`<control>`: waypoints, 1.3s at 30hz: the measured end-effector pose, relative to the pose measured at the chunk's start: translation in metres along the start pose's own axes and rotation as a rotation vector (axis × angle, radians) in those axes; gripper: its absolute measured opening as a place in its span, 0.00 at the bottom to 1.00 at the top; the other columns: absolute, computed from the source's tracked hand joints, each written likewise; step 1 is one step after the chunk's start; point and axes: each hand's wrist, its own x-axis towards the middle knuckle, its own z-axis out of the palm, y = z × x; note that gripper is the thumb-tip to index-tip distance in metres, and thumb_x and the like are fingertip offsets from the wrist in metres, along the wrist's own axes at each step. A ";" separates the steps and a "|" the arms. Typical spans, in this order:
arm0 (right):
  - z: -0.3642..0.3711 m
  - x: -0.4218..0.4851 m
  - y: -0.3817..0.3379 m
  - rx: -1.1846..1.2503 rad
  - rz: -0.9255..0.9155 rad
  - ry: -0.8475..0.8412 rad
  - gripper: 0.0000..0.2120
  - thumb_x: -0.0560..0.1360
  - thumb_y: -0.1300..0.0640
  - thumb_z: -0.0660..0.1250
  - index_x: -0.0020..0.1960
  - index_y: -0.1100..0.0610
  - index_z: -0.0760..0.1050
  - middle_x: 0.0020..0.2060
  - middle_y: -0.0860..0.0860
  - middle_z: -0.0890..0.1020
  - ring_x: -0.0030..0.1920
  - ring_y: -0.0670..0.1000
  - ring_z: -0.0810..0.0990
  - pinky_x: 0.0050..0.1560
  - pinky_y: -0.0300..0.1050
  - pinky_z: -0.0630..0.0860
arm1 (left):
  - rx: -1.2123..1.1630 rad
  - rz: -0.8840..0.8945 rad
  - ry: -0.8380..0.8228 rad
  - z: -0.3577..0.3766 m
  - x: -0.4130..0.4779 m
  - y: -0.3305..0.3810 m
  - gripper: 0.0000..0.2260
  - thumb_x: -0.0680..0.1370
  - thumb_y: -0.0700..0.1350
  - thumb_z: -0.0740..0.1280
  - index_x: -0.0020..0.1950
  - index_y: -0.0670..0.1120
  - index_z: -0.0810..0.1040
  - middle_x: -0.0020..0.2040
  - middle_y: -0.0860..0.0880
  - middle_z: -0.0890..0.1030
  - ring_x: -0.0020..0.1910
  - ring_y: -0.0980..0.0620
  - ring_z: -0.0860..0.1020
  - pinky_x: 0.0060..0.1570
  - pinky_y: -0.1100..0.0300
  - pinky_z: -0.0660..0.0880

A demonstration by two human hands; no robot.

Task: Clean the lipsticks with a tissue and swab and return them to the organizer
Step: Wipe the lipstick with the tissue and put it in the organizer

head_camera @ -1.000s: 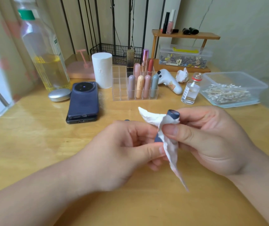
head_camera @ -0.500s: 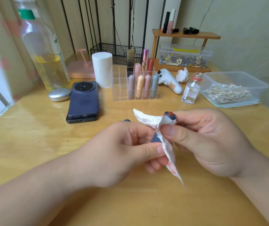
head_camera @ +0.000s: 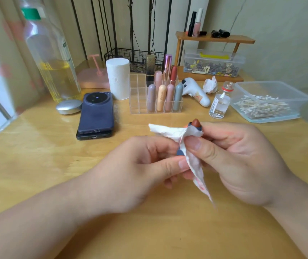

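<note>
Wiping step in hand. Left hand (head_camera: 136, 165) pinches navy lower barrel of lipstick (head_camera: 196, 123); right hand (head_camera: 242, 161) pinches tissue (head_camera: 170, 132) wrapped round upper barrel, brown-red bullet exposed above. Item held over wooden table (head_camera: 37, 165), in front of clear acrylic organizer (head_camera: 140, 94), apart from it. Judgement: lipstick light, barrel rigid, smooth, likely slippery; bullet waxy, soft, smears or snaps under side load; grip barrel only. Tissue thin, crumpled, pink-stained, tears easily.

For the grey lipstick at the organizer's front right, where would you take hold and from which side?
Probably pinch the grey lipstick by its rounded cap from above: its lower part sits inside the organizer cell, and the pink lipstick crowds its left.
</note>
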 end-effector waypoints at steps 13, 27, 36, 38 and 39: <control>-0.005 -0.003 0.001 0.262 0.105 -0.074 0.08 0.75 0.63 0.64 0.45 0.65 0.80 0.33 0.54 0.82 0.32 0.51 0.82 0.35 0.38 0.79 | -0.244 -0.071 -0.175 -0.004 -0.001 0.007 0.05 0.80 0.40 0.66 0.49 0.41 0.81 0.40 0.52 0.82 0.38 0.53 0.77 0.37 0.61 0.74; -0.006 0.001 -0.001 0.078 0.139 0.077 0.04 0.65 0.62 0.78 0.37 0.57 0.83 0.22 0.50 0.75 0.17 0.47 0.62 0.21 0.33 0.61 | -0.093 -0.033 0.067 0.001 -0.003 0.016 0.05 0.75 0.38 0.74 0.41 0.43 0.80 0.32 0.53 0.81 0.30 0.58 0.76 0.31 0.63 0.75; -0.003 0.001 -0.003 0.109 0.209 0.213 0.05 0.59 0.63 0.76 0.33 0.60 0.81 0.21 0.55 0.71 0.15 0.45 0.63 0.21 0.32 0.64 | 0.179 0.048 0.232 0.014 -0.007 0.003 0.10 0.73 0.54 0.73 0.46 0.49 0.84 0.40 0.42 0.83 0.39 0.39 0.80 0.41 0.45 0.78; 0.003 0.001 -0.004 0.167 0.200 0.249 0.04 0.62 0.68 0.71 0.32 0.61 0.80 0.20 0.54 0.71 0.15 0.45 0.63 0.20 0.31 0.63 | 0.307 0.100 0.388 0.018 -0.011 0.009 0.08 0.69 0.53 0.75 0.40 0.50 0.81 0.33 0.48 0.81 0.32 0.46 0.77 0.31 0.54 0.74; 0.005 0.001 -0.005 0.180 0.192 0.257 0.04 0.63 0.67 0.70 0.31 0.61 0.80 0.20 0.54 0.70 0.14 0.45 0.63 0.20 0.31 0.62 | 0.335 0.129 0.413 0.019 -0.012 0.011 0.09 0.69 0.53 0.76 0.38 0.50 0.80 0.32 0.49 0.80 0.30 0.47 0.75 0.29 0.56 0.73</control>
